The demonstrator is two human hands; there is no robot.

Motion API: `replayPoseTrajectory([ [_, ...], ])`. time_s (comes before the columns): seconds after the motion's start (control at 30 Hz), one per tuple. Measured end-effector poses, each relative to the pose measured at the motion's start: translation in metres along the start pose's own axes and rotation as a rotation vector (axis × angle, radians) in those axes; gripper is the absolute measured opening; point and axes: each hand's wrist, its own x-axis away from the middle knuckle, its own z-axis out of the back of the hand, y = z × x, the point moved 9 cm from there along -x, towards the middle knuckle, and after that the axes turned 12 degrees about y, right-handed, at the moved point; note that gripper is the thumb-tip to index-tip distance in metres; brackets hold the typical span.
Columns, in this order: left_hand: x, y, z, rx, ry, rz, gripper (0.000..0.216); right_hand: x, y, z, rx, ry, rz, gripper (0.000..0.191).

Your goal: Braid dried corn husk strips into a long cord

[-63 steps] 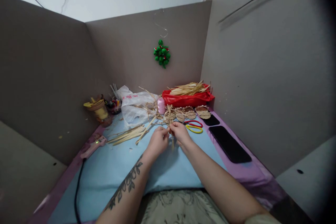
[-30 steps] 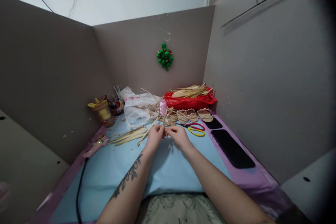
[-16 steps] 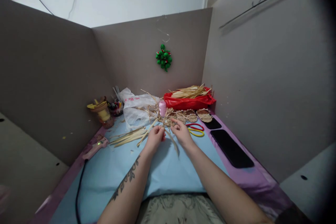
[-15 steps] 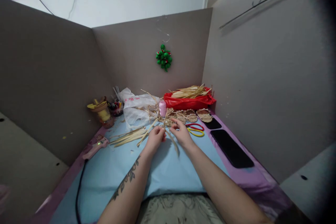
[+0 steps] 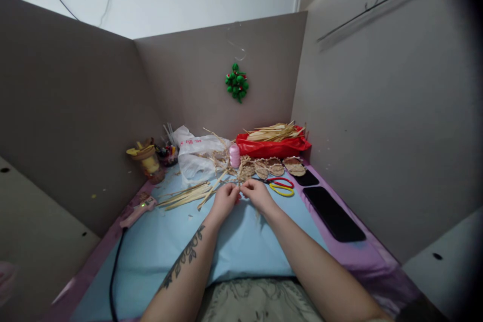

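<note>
My left hand (image 5: 226, 198) and my right hand (image 5: 257, 194) meet over the blue cloth, fingertips pinched close together. Between them is a strip of dried straw (image 5: 258, 215), mostly covered by the fingers; its loose end hangs below my right hand. Just beyond the fingers stands a pink thread spool (image 5: 234, 156), with braided straw pieces (image 5: 247, 168) beside it. Scissors (image 5: 281, 186) with one red and one yellow handle lie right of my right hand. Flat straw strips (image 5: 188, 195) are spread to the left of my left hand.
A red bag (image 5: 267, 149) of straw and a white plastic bag (image 5: 199, 158) sit at the back. Oval woven soles (image 5: 295, 166) lie near a black phone (image 5: 333, 213). At left are a pink glue gun (image 5: 138, 213) and a pot (image 5: 149, 163). Grey panels surround the table.
My right hand has moved left and its fingers have closed in against my left fingertips at the straw. The hanging straw end now shows less. My left hand has barely moved.
</note>
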Motion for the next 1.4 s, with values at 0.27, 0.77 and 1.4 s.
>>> replayPoseTrajectory([
  [0.27,-0.003,0.008,0.011,-0.104,-0.002,-0.078,0.023,-0.002,-0.006,0.003,0.119,0.025,0.089,0.015],
  [0.77,0.022,0.032,-0.006,-0.326,0.002,-0.242,0.023,0.001,0.024,0.003,-0.184,0.14,-0.248,0.018],
  [1.4,-0.01,0.002,-0.004,-0.163,-0.057,-0.066,0.022,0.0,0.007,-0.006,-0.058,0.019,-0.09,0.013],
])
